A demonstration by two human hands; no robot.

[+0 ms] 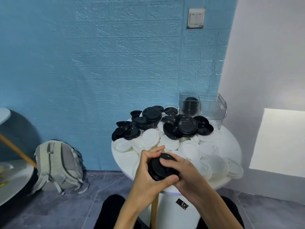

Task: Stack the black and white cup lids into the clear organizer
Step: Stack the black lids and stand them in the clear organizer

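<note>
Round white table point(231, 164) against a blue brick-textured wall point(99, 63). Near edge — left hand point(145, 172) and right hand point(186, 174) both curled round a short stack of black lids point(160, 167), tops tilted up and away. Small dark label point(182, 203) on the pedestal, writing unreadable. Mid-table: loose white lids point(189, 149), then heaped black lids point(165, 123). Far right — clear organizer point(212, 111), black lids stacked upright in its left compartment. Grey backpack point(59, 164) on the floor.

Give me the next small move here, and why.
Probably carry the stack of black lids, gripped by both the left hand and right hand, to the clear organizer at the table's far edge. Its left compartment already holds black lids; the right looks empty.
</note>
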